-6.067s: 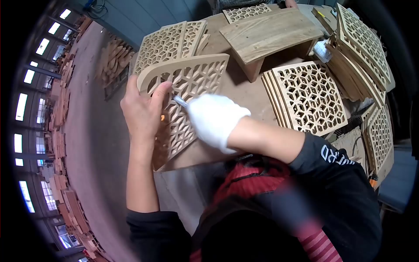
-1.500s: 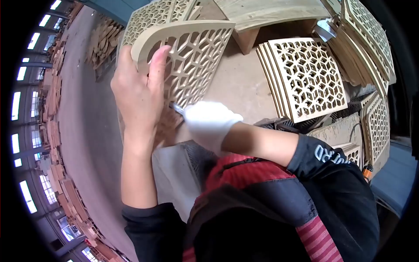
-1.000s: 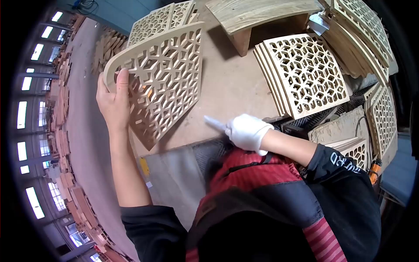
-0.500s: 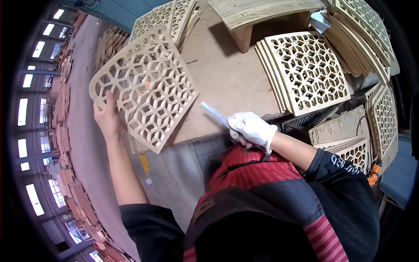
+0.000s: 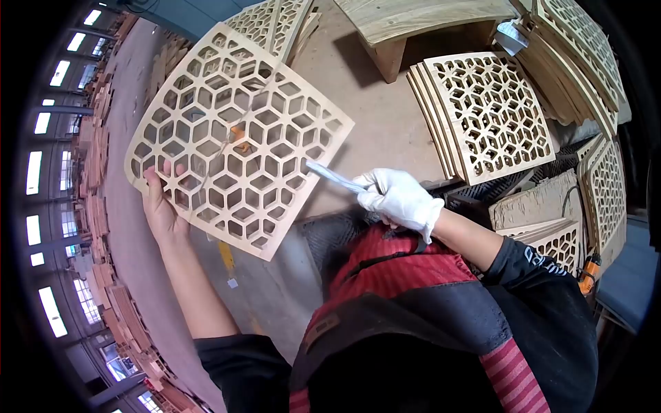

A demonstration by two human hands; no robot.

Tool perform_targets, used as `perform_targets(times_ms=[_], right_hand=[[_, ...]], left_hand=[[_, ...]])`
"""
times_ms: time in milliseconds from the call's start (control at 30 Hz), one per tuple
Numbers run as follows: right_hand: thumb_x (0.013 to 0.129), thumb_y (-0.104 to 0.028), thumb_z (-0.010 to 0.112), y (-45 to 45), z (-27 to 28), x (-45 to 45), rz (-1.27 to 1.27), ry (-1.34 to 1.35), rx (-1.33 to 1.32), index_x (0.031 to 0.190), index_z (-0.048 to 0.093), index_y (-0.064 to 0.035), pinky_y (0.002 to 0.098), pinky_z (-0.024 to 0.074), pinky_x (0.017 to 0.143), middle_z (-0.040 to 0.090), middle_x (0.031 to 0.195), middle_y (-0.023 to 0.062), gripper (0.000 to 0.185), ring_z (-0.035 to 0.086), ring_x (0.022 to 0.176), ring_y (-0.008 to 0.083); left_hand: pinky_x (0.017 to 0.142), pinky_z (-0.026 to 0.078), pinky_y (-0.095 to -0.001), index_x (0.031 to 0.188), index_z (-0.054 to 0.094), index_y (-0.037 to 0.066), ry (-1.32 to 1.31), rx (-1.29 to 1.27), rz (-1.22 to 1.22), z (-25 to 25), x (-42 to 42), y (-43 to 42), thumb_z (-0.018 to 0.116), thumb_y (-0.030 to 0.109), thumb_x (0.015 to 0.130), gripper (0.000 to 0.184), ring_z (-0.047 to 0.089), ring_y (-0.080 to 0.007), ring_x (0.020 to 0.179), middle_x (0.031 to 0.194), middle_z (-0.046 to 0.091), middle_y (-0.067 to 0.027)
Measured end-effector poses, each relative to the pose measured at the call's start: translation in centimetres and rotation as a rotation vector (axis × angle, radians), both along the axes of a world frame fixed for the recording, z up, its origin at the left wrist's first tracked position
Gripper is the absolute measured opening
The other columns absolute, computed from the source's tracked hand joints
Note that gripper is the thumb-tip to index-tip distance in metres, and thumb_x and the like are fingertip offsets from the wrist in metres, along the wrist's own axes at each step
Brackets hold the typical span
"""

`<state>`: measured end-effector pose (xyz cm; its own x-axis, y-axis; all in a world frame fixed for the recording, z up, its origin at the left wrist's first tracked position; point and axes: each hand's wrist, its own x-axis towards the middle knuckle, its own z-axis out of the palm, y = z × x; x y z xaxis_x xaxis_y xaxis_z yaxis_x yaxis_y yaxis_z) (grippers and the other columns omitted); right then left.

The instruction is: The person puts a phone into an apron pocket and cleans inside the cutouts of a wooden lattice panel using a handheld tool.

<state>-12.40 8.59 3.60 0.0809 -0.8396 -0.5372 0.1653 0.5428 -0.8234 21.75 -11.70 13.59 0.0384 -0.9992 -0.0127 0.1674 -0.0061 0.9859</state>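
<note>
My bare left hand (image 5: 165, 213) grips the lower left edge of a pale wooden lattice panel (image 5: 297, 201) cut with a geometric pattern. Its fingertips show through the openings. The panel is held up, tilted, above the left part of the table. My right hand (image 5: 399, 199), in a white glove, is closed around a thin, pale grey-blue strip (image 5: 334, 175); its exact kind is unclear. The strip points left, and its tip overlaps the panel's right border in view. Whether they touch, I cannot tell.
A stack of lattice panels (image 5: 452, 120) lies on the table (image 5: 372, 131) at right, near a low wooden stand (image 5: 420, 20). More panels (image 5: 272, 31) are behind the held one. Further stacks line the right side, with an orange tool (image 5: 589, 274) below.
My left hand has turned the panel to face me more squarely, and its right corner has swung up and right. The strip in my right hand now overlaps the panel's border.
</note>
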Motion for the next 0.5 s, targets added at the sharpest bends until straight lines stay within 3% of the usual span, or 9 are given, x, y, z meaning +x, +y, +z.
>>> perform_targets(times_ms=[200,300,367,500], right_hand=[[0.093,-0.016,0.063,-0.1,0.2,-1.2,-0.153,-0.092,-0.106,0.113,0.061,-0.0010,0.0218,0.0378,0.040,0.056,0.067,-0.0015,0.025,0.046,0.044,0.0055],[0.091,-0.017,0.064,-0.4,0.3,-1.8,-0.248,-0.162,-0.188,0.113,0.060,0.0010,0.0215,0.0368,0.039,0.058,0.068,-0.0007,0.028,0.045,0.043,0.0053],[0.092,-0.016,0.064,-0.9,0.8,-1.9,-0.298,-0.167,-0.186,0.114,0.059,0.0016,0.0213,0.0361,0.038,0.057,0.068,-0.0004,0.029,0.045,0.043,0.0055],[0.091,-0.015,0.064,-1.7,1.5,-2.0,-0.334,-0.158,-0.142,0.117,0.057,0.0021,0.0214,0.0359,0.038,0.058,0.070,0.0003,0.032,0.045,0.042,0.0056]], left_hand=[[0.082,0.060,-0.0357,0.125,0.056,0.006,0.053,0.132,0.081,-0.5,1.5,-0.3,0.051,0.037,0.101,0.040,0.067,-0.0192,0.095,0.114,0.065,-0.0082],[0.078,0.062,-0.0352,0.126,0.055,0.005,0.043,0.261,0.072,-0.7,2.3,-0.8,0.050,0.036,0.102,0.040,0.068,-0.0216,0.093,0.110,0.066,-0.0117],[0.073,0.065,-0.0400,0.127,0.052,0.003,0.120,0.328,0.041,-1.2,2.5,-0.8,0.048,0.036,0.102,0.042,0.071,-0.0266,0.084,0.107,0.067,-0.0166],[0.069,0.066,-0.0408,0.128,0.050,0.003,0.153,0.402,0.094,-2.2,2.0,-0.6,0.047,0.037,0.102,0.043,0.072,-0.0288,0.082,0.105,0.067,-0.0179]])
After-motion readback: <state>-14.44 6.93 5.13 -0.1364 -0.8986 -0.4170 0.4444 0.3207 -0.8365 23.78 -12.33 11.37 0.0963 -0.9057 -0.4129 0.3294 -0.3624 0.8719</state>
